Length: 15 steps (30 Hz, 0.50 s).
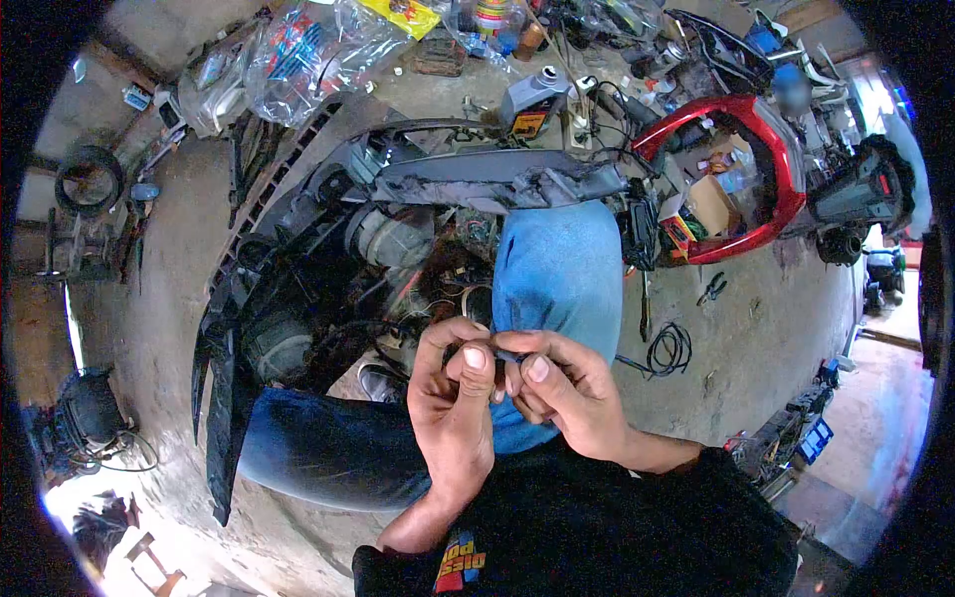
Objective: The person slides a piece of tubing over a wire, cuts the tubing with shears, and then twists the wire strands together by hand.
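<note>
My left hand [455, 403] and my right hand [569, 388] meet in front of my chest, fingertips almost touching. Both pinch a small dark piece [509, 355] between thumb and fingers. It is short and thin, mostly covered by the fingertips, and its exact kind cannot be made out. Beneath the hands are my knees in blue jeans [557, 269]. Just beyond them lies a large black plastic vehicle part [288, 269] with rounded grey housings [393, 237] and loose wires around it. A long grey panel [468, 182] crosses its far side.
A red glossy curved panel [796, 169] surrounds an open cardboard box [711, 204] to the right. Pliers [712, 289] and a coiled black cable [670, 350] lie on the concrete floor. A grey bottle [534, 99] stands beyond the long panel, near plastic bags [318, 60].
</note>
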Available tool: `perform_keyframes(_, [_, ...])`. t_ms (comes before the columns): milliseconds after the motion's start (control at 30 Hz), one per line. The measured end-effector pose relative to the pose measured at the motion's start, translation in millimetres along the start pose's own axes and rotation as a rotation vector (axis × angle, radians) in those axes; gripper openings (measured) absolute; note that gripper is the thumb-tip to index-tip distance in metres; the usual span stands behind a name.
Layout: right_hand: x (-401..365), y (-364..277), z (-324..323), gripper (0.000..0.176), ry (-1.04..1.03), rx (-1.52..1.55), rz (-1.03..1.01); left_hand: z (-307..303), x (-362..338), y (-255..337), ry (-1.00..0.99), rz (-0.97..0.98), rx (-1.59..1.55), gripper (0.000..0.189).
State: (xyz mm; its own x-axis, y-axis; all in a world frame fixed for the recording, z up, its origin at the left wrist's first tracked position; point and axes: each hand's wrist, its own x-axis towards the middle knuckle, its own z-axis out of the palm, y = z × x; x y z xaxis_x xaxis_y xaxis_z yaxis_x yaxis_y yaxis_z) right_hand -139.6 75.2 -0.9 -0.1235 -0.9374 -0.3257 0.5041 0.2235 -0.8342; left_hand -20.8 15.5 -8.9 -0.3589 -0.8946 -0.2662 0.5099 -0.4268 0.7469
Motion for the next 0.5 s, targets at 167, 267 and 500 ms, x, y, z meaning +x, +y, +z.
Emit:
perform_keyframes(167, [-2.4,0.4,6.4,0.036,0.066,-0.079,-0.018,1.4,-0.7,-1.1,0.003,0.018,-0.020,0.019])
perform_keyframes(267, [-2.4,1.7,9.8,0.035,0.077,-0.057,-0.043,0.2,-1.2,-2.2,0.007,0.031,-0.016,0.019])
perform_keyframes(500, [-2.3,0.3,12.3,0.036,0.065,0.029,-0.004,-3.1,0.0,-4.7,0.003,0.028,-0.021,0.019])
